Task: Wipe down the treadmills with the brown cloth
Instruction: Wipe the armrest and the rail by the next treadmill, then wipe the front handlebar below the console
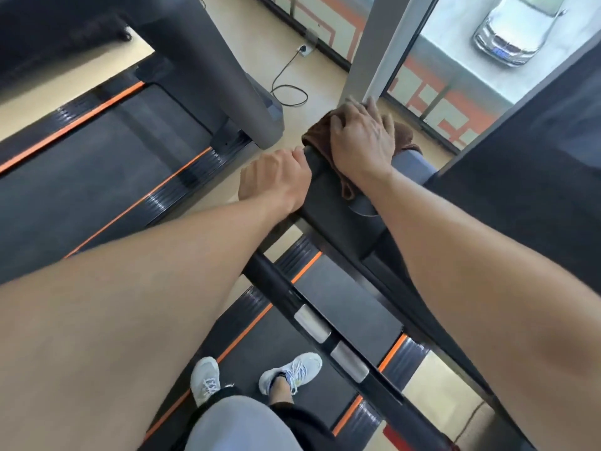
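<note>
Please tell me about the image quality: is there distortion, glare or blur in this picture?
Head view: wide-angle distortion makes the forearms look huge; bright daylight washes out the window area; the right hand on the brown cloth and the left hand are fairly sharp; the frame edges look soft.

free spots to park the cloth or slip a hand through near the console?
Bare: the black belt between the crossbar and the console; tan floor between the two treadmills. Crowded: console corner, where the right hand presses the brown cloth and the left hand grips the edge.
</note>
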A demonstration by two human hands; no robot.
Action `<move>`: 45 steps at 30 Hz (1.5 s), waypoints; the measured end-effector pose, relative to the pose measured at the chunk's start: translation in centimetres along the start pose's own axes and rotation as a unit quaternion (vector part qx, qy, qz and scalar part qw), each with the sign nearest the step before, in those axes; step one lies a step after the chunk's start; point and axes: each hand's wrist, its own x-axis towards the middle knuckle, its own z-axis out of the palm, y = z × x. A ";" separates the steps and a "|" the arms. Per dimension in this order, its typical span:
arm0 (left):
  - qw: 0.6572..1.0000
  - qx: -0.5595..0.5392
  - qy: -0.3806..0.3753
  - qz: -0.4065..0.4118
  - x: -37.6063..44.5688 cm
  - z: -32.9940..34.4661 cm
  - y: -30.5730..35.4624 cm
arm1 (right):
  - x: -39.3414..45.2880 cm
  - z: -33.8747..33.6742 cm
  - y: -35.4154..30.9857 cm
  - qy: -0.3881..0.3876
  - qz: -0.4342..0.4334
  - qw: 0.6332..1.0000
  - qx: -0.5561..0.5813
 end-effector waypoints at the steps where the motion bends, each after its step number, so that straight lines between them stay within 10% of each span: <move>1: 1.000 -0.004 -0.003 -0.007 -0.1 -0.1 0.0 | -1.2 0.1 -0.5 0.010 -0.007 1.000 0.020; 10: 0.951 -0.301 -0.055 0.040 -4.4 -3.6 -2.7 | -10.8 -3.3 -5.4 -0.043 0.087 0.951 0.294; 19: 0.932 -0.357 -0.038 0.055 -14.7 -3.8 -9.6 | -24.5 -2.7 -8.4 -0.148 0.025 0.988 0.043; 24: 0.879 -0.454 -0.057 -0.135 -19.9 -0.9 -11.6 | -28.5 0.0 -7.4 -0.083 0.076 0.987 0.112; 30: 0.847 -0.450 -0.187 -0.215 -22.4 1.1 -14.2 | -28.6 0.3 -7.3 -0.134 0.093 0.979 -0.118; 40: 0.946 -0.272 -0.166 -0.050 -23.2 0.4 -15.6 | -23.9 4.3 -7.1 -0.114 0.005 0.992 -0.063; 45: 0.972 -0.198 -0.123 -0.010 -24.2 0.2 -12.6 | -22.2 2.6 -6.1 -0.238 -0.004 0.971 0.022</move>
